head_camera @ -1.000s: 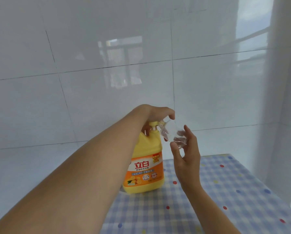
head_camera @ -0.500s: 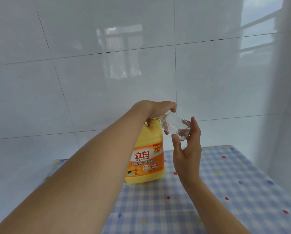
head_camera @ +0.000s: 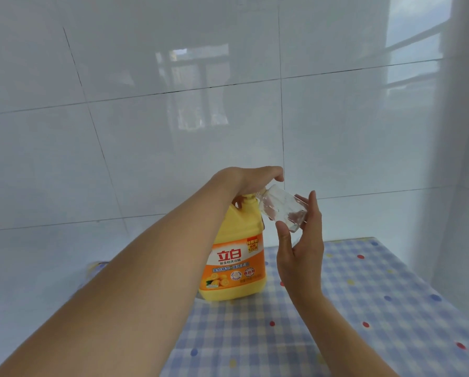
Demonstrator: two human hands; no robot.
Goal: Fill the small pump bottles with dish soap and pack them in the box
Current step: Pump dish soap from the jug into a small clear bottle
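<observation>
While upright, soap jug [head_camera: 233, 268] under left hand [head_camera: 251, 179]; bottle [head_camera: 282, 208] in right hand [head_camera: 301, 257].

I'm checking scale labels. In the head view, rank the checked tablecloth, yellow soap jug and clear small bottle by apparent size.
1. checked tablecloth, partly out of frame
2. yellow soap jug
3. clear small bottle, in the right hand

On my feed both forearms run bare from frame edge to the bare left hand [head_camera: 251, 180] and right hand [head_camera: 301, 257].
</observation>
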